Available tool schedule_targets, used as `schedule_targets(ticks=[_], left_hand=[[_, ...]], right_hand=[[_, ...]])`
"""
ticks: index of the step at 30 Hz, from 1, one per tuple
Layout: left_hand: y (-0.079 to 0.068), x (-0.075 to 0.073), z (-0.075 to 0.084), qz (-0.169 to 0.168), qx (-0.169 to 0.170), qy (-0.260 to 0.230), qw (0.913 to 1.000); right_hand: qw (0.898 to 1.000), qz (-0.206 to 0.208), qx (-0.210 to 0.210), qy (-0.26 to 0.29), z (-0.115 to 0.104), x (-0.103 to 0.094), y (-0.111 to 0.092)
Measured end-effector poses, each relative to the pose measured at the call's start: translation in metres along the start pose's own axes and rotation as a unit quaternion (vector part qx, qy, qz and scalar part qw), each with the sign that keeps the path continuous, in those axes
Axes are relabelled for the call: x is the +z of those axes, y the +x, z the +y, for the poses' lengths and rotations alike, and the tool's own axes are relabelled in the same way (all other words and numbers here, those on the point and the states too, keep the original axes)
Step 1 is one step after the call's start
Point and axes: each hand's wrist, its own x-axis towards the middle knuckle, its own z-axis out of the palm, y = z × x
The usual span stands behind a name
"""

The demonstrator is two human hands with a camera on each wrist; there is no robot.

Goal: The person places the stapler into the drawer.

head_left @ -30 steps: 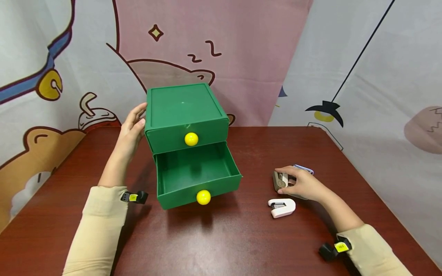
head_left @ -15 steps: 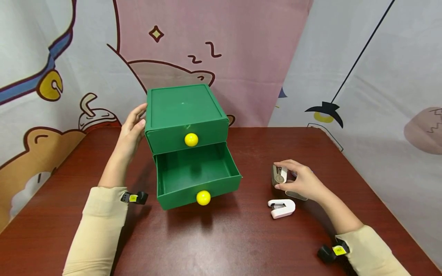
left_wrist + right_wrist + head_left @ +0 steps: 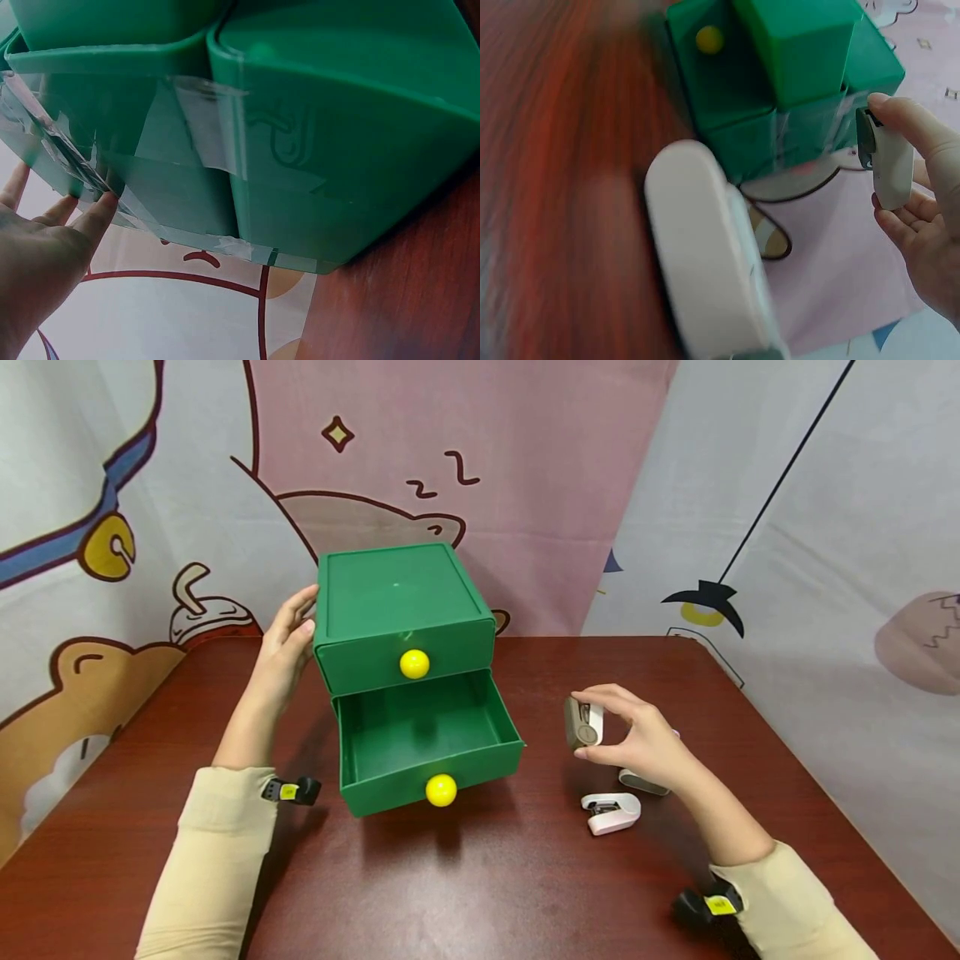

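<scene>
A green two-drawer box [image 3: 397,597] with yellow knobs stands left of centre in the head view, its lower drawer [image 3: 480,770] pulled out with a bare floor. My left hand [image 3: 282,652] rests against the box's left side; in the left wrist view its fingertips [image 3: 97,214] touch the taped wall. Between thumb and fingers my right hand [image 3: 648,743] pinches a small grey-brown and white stapler [image 3: 579,723], raised right of the drawer. The right wrist view shows its pale side [image 3: 892,169] between the fingertips.
A white mini stapler [image 3: 617,814] lies on the brown table below the right hand. Behind the hand, another small grey-and-white object [image 3: 642,782] is partly covered. A cartoon-printed curtain [image 3: 555,510] hangs behind the table.
My right hand has lifted the grey-brown stapler and moved it left toward the drawer, uncovering more of the object behind. The left hand and the box have stayed put.
</scene>
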Motion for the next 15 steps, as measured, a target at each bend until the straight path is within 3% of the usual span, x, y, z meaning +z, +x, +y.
schedule_targets(ticks=[15], left_hand=[[0.0,-0.001,0.0,0.005,-0.008,0.001,1.0]], right_hand=[[0.994,-0.007,-0.048,0.098,-0.053,0.02,0.031]])
